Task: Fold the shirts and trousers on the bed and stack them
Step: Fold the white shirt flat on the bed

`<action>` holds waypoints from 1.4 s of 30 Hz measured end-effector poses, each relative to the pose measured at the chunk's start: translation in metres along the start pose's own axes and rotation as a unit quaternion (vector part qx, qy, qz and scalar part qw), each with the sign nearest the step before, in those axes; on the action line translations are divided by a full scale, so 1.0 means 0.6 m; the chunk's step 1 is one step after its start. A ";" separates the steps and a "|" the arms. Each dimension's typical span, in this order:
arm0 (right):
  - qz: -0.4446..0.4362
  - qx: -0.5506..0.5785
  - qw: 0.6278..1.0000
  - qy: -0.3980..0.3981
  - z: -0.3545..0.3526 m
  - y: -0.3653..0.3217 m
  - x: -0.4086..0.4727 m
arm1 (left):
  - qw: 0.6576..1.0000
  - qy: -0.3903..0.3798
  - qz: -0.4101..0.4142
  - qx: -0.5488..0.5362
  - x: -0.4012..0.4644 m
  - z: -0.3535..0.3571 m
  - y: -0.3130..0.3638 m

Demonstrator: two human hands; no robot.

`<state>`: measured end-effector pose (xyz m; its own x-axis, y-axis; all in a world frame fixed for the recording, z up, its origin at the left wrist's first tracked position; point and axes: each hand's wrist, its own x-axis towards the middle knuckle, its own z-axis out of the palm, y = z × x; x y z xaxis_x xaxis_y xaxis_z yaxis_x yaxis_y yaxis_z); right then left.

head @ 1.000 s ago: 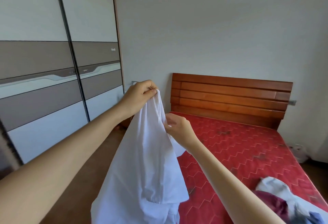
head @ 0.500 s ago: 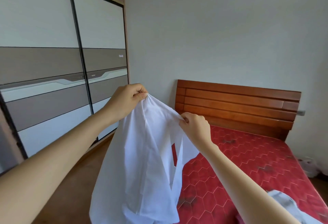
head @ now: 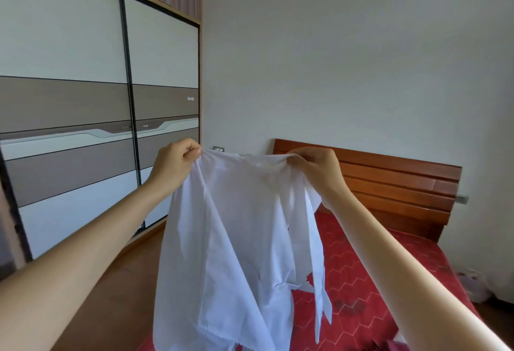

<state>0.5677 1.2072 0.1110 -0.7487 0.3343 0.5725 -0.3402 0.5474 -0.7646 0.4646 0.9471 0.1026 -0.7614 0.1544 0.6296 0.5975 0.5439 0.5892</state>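
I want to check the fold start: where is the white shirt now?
In the head view the white shirt hangs centre frame, held up by the left hand and right hand, before the bed.

Walls point(head: 347, 58): plain, pale, evenly lit.
Wardrobe point(head: 69, 106): on the left, sliding doors banded white and grey-brown, dark frame.
Floor point(head: 130, 289): brown.
Headboard point(head: 395, 189): reddish wood, against the far wall.
Mattress point(head: 361, 281): red, hexagon quilting.

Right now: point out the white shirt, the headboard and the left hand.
white shirt point(head: 236, 239): head view, middle of the hanging cloth.
headboard point(head: 395, 183): head view, wooden slats.
left hand point(head: 173, 163): head view, back of the hand.
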 end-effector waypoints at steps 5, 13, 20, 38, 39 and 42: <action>0.026 0.042 0.998 -0.032 -0.012 -0.038 0.009 | 0.999 0.002 -0.034 -0.019 0.000 0.029 -0.003; 0.046 0.026 0.999 -0.004 -0.001 -0.100 0.050 | 0.996 0.051 0.030 -0.071 -0.034 0.069 0.060; 0.021 -0.018 0.997 -0.069 0.016 -0.117 0.036 | 0.991 -0.061 0.111 -0.046 -0.096 0.084 0.122; 0.219 0.001 0.972 -0.085 0.006 0.022 -0.198 | 0.994 -0.054 0.046 -0.080 0.037 0.057 0.192; 0.217 -0.013 0.973 -0.080 0.023 0.030 -0.217 | 0.995 -0.047 0.037 -0.078 0.047 0.055 0.195; 0.191 -0.054 0.980 -0.018 0.049 0.054 -0.221 | 0.997 -0.041 0.027 -0.067 0.071 0.044 0.196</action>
<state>0.6391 1.1580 0.0014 -0.8301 0.5038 0.2390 0.0286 0.4666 -0.8840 0.4958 1.0398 0.1855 -0.7420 0.2500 0.6221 0.6622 0.4184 0.6216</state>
